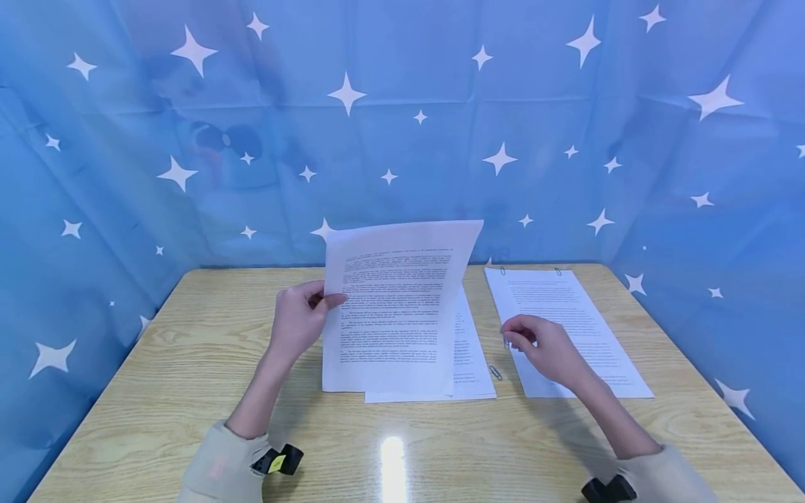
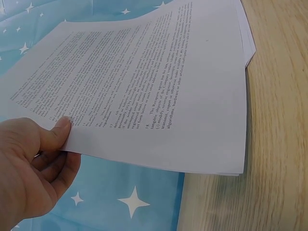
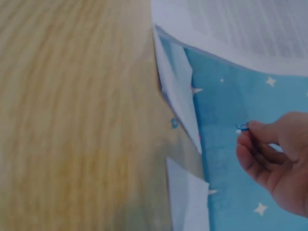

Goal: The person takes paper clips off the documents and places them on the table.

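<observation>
Thumb and fingers of my left hand [image 1: 298,318] pinch a few printed sheets [image 1: 396,307] at their left edge, holding them raised and slightly curved. The left wrist view shows the thumb lying over the printed face of the sheets [image 2: 207,96], with the other fingers behind. Under and behind them, more printed paper [image 1: 476,370] lies on the table. My right hand [image 1: 547,349] pinches a small blue paper clip [image 3: 243,127] between thumb and fingertips, above the left edge of the right-hand paper stack. Another paper clip [image 1: 495,373] lies on the table between the two piles.
The right-hand stack of printed paper [image 1: 578,314] has two paper clips on its top edge, one at the left [image 1: 502,271] and one farther right [image 1: 557,272]. Behind the wooden table [image 1: 189,377] hangs a blue star-patterned curtain [image 1: 402,140].
</observation>
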`<state>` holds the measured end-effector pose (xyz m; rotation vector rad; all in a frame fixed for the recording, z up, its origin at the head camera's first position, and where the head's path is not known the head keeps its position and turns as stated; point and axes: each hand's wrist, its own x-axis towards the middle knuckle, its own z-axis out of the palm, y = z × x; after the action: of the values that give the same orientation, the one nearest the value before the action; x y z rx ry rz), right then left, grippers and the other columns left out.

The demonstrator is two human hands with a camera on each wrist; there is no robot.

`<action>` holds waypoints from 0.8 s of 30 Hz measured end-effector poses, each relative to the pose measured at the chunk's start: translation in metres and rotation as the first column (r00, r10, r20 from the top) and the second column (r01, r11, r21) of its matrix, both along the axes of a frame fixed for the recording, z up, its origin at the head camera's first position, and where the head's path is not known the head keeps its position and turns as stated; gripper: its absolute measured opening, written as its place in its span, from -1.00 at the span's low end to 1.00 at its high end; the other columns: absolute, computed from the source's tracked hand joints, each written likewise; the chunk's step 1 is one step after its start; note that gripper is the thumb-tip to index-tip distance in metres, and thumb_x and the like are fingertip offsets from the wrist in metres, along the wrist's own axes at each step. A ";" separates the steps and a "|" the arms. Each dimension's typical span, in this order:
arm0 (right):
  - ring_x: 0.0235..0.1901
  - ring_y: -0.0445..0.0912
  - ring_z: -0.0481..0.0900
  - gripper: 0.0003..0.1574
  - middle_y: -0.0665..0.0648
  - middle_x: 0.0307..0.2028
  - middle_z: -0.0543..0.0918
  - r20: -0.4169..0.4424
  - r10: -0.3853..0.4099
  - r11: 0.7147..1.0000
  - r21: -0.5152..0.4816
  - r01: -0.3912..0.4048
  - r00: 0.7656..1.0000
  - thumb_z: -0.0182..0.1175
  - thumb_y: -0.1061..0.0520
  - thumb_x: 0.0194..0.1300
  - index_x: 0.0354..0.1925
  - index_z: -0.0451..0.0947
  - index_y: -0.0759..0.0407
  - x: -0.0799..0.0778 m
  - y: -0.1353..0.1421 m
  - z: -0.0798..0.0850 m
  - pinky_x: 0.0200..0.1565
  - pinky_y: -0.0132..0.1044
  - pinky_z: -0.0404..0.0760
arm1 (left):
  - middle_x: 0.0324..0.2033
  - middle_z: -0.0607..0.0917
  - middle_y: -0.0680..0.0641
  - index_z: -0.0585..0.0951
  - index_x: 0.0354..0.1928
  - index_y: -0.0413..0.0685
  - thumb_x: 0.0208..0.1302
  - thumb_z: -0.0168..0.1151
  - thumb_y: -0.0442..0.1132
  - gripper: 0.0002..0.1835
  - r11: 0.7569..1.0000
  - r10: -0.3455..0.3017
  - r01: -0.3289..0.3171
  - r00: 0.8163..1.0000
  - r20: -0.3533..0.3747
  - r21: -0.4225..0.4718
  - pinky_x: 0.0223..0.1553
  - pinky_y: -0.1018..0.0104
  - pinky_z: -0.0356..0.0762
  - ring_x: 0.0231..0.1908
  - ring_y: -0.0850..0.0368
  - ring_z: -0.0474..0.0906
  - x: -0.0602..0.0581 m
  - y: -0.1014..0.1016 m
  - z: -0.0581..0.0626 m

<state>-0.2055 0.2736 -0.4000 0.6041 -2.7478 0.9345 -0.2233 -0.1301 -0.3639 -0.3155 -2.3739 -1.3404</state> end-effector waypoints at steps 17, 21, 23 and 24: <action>-0.44 -0.31 0.54 -0.89 -0.08 -0.41 0.65 0.142 0.062 0.996 0.061 -0.071 0.988 0.25 0.32 0.38 -0.28 0.61 0.13 0.005 0.009 -0.025 -0.37 -0.36 0.53 | -0.38 0.78 -0.20 0.78 -0.19 -0.29 0.22 0.40 -0.46 -0.88 1.000 0.000 0.000 1.000 0.011 0.007 -0.57 0.38 0.44 -0.53 0.03 0.62 0.000 0.000 0.001; -0.44 -0.28 0.55 -0.88 -0.09 -0.42 0.64 0.164 0.069 0.995 0.062 -0.080 0.984 0.26 0.33 0.37 -0.29 0.61 0.13 0.006 0.009 -0.026 -0.37 -0.36 0.54 | -0.36 0.78 -0.20 0.77 -0.18 -0.29 0.23 0.39 -0.47 -0.87 1.000 -0.003 0.003 1.000 0.014 0.009 -0.55 0.38 0.46 -0.51 0.02 0.63 0.001 0.000 0.001; -0.44 -0.28 0.55 -0.90 -0.09 -0.43 0.63 0.169 0.069 0.994 0.067 -0.081 0.983 0.27 0.31 0.37 -0.29 0.61 0.13 0.005 0.009 -0.027 -0.36 -0.36 0.54 | -0.36 0.78 -0.20 0.77 -0.18 -0.29 0.23 0.39 -0.47 -0.87 1.000 -0.004 0.004 1.000 0.012 0.009 -0.55 0.39 0.46 -0.52 0.02 0.63 0.001 0.000 0.001; -0.44 -0.27 0.55 -0.90 -0.09 -0.43 0.63 0.168 0.070 0.994 0.069 -0.082 0.983 0.27 0.31 0.37 -0.29 0.61 0.14 0.005 0.009 -0.027 -0.36 -0.35 0.54 | -0.37 0.78 -0.20 0.78 -0.18 -0.29 0.23 0.39 -0.47 -0.87 1.000 -0.005 0.005 1.000 0.010 0.009 -0.55 0.39 0.45 -0.52 0.02 0.62 0.000 0.000 0.001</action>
<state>-0.2000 0.2827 -0.4267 0.6774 -2.9379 0.9401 -0.2230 -0.1299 -0.3631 -0.3133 -2.3758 -1.3572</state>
